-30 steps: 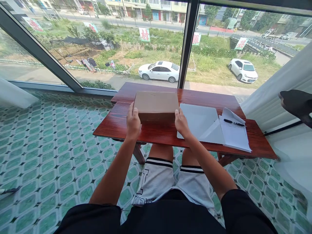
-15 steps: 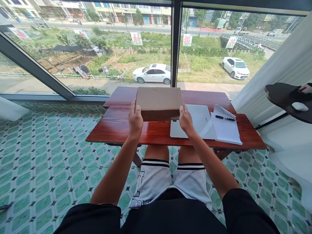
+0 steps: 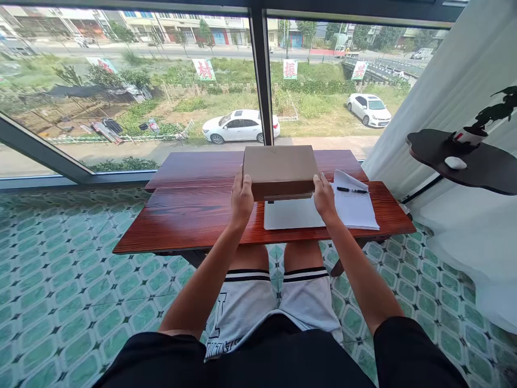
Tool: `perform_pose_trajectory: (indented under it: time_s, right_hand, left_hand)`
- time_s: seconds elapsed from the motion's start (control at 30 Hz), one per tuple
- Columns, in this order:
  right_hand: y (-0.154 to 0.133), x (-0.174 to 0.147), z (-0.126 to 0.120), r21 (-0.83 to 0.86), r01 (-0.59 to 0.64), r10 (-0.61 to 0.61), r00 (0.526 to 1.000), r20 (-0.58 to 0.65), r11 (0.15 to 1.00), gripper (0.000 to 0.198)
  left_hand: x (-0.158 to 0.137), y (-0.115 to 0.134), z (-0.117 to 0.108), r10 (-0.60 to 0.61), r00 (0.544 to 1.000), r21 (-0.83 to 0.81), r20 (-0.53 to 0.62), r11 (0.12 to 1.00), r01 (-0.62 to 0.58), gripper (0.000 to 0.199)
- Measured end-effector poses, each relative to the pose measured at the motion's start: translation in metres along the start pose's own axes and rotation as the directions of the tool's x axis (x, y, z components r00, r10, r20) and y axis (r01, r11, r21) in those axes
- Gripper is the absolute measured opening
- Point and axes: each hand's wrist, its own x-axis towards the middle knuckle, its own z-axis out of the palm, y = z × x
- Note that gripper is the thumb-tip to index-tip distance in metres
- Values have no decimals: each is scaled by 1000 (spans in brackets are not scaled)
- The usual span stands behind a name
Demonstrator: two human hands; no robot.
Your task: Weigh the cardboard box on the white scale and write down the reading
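Observation:
A brown cardboard box (image 3: pixel 279 164) is held up level above the table, in front of my body. My left hand (image 3: pixel 242 196) grips its left end, the thumb at the near corner. On the opposite end, my right hand (image 3: pixel 324 196) holds the box the same way. Most of the fingers are hidden behind the box's sides. Below the box lies a closed silver laptop (image 3: pixel 294 216), partly covered from view by the box and my right hand. Just right of that hand, white paper sheets (image 3: pixel 355 210) carry a black pen (image 3: pixel 352 189).
The reddish-brown wooden table (image 3: pixel 181 221) stands against large windows. At the right, a dark wavy-edged side table (image 3: pixel 488 170) bears a potted plant (image 3: pixel 470 134) and a white rounded object (image 3: pixel 455 163). A white curtain (image 3: pixel 436 86) hangs beside it. Green patterned tiles (image 3: pixel 100 302) cover the floor.
My view has turned to the right, so more of the side table and plant shows. Both hands still hold the box, now further right over the laptop and nearer the papers.

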Motion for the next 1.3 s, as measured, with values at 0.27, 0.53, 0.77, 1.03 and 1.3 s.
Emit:
perform_pose_trajectory:
  time_s: [0.27,0.53,0.77,1.03,1.3]
  right_hand:
    - [20,7,-34,-12,5,-6,995,-97,1000,47]
    - [41,8,-53,-55,-22,14,990,-142,998,47]
    - [53,5,-57,-43,-23,16,989,-150,999,49]
    - [59,5,-55,-44,-58,51,989,-135,997,50]
    - [62,4,-56,-14,-31,29,993,-117,999,52]
  left_hand:
    - [-6,0,34,12,994,-18,105,1000,-10,51]
    - [-14,-4,59,2,984,-32,176,999,3,50]
    - [-22,-9,64,-38,979,-22,203,999,44,49]
    - [-25,-14,64,-61,975,-9,211,998,65,51]
    - [-25,-16,63,-64,971,-7,232,998,68,52]
